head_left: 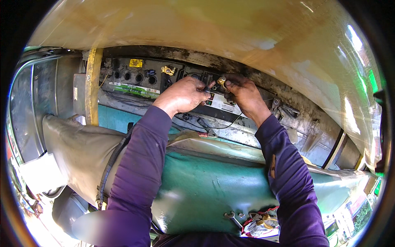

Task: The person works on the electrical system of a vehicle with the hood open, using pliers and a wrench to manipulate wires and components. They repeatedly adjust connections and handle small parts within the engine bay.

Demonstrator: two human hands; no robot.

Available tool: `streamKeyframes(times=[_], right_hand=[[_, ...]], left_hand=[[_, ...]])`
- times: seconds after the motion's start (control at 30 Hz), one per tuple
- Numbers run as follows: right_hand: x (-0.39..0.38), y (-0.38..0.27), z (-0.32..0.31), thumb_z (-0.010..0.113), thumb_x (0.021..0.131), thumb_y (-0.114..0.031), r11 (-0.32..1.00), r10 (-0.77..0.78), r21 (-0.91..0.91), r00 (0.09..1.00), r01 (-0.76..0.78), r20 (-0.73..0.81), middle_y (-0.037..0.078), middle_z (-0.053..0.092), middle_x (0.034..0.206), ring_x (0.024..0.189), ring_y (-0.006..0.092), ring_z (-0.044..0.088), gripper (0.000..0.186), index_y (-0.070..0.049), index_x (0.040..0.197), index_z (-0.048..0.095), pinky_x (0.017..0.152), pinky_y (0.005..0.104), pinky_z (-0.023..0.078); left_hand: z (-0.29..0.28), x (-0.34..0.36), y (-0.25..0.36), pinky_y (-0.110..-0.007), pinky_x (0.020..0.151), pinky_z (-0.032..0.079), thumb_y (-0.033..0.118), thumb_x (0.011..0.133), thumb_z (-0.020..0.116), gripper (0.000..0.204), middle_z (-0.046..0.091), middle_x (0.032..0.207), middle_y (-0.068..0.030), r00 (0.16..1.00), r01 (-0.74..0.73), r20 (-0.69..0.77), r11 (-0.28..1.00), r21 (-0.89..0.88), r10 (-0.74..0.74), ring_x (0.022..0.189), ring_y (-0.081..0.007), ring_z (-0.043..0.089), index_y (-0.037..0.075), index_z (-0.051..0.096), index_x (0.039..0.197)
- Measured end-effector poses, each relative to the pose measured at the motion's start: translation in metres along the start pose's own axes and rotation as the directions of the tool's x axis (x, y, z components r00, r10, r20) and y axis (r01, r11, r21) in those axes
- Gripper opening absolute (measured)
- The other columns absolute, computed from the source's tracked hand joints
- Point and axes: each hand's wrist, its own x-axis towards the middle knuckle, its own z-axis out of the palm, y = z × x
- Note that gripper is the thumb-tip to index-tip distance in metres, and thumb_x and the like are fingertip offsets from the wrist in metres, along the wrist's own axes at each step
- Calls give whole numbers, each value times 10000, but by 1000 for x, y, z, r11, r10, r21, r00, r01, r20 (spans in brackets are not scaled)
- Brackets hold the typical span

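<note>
My right hand (245,95) pinches a brass battery terminal clamp (222,81) between thumb and fingers, above the right-hand battery (224,105). Close beside it, my left hand (185,95) has its fingers pressed together around something small and dark that I cannot make out. To the left lies a second dark battery (127,77) with round caps and a green label. Another brass terminal clamp (168,70) sits on that battery's right end. A thin black cable (224,127) loops below my hands.
A green padded cover (205,189) spans the front, with an open-end spanner (233,219) and a bundle of cloth (262,224) on it. Metal tools (284,110) lie right of the batteries. A yellow post (94,86) stands left, and a tan panel (205,29) hangs overhead.
</note>
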Motion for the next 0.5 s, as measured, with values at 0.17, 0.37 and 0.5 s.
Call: streamKeyframes(times=[0.17,0.37,0.5], right_hand=[[2,-2,10,577,1037,-119,946,81,306,991,-109,103,71,667,1194,1000,144,603,382,-34,1407,538,779,312,512],[3,-2,7,557,1036,-82,914,-2,401,985,-68,173,41,661,1191,955,120,586,375,-57,1406,506,734,279,483],[3,0,3,571,1033,-88,938,-105,346,974,29,203,36,672,1176,966,110,596,331,-53,1359,526,754,250,485]], left_hand=[[3,-4,5,-329,674,558,184,968,689,303,727,901,-117,997,54,65,972,-227,-40,767,-187,687,-70,682,1132],[0,-8,11,-315,649,554,186,988,663,249,695,854,-59,996,75,73,963,-259,-58,719,-145,657,-35,682,1103],[0,-8,12,-300,633,546,206,998,658,242,671,827,-31,993,115,69,948,-298,-99,697,-131,639,-19,682,1084]])
